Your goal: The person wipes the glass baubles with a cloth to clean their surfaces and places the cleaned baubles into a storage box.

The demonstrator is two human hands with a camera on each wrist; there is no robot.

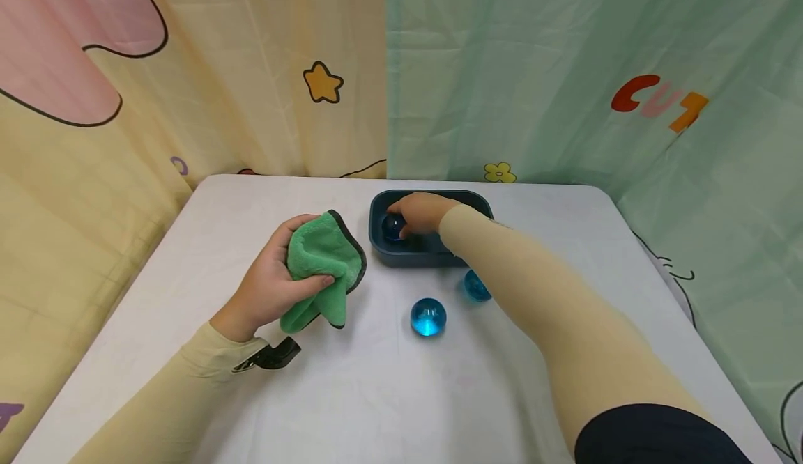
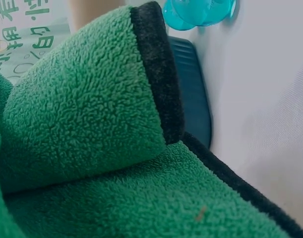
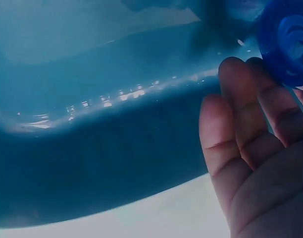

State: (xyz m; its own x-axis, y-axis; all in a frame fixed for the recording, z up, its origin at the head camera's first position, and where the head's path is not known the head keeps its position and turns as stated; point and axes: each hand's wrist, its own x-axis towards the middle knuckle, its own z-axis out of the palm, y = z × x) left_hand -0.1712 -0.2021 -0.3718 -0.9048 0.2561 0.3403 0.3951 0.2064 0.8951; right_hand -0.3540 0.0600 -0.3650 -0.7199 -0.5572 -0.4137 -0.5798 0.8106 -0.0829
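My left hand [image 1: 266, 293] grips a bunched green cloth [image 1: 323, 262] with black edging, held over the table left of the tray; the cloth [image 2: 87, 99] fills much of the left wrist view. Inside a dark blue rectangular tray [image 1: 414, 260] is my right hand [image 1: 423, 212], its thumb and fingers around a clear blue ball [image 1: 393, 227] at the tray's left end. Close up, in the right wrist view, the fingertips meet the blue ball [image 3: 290, 39] near the tray's glossy wall [image 3: 92, 153].
Two more clear blue balls lie on the white table [image 1: 351, 408] in front of the tray: one ball [image 1: 429, 317] in full sight, another ball [image 1: 477, 286] partly behind my right forearm. Printed curtains [image 1: 502, 67] hang around the table's back and sides.
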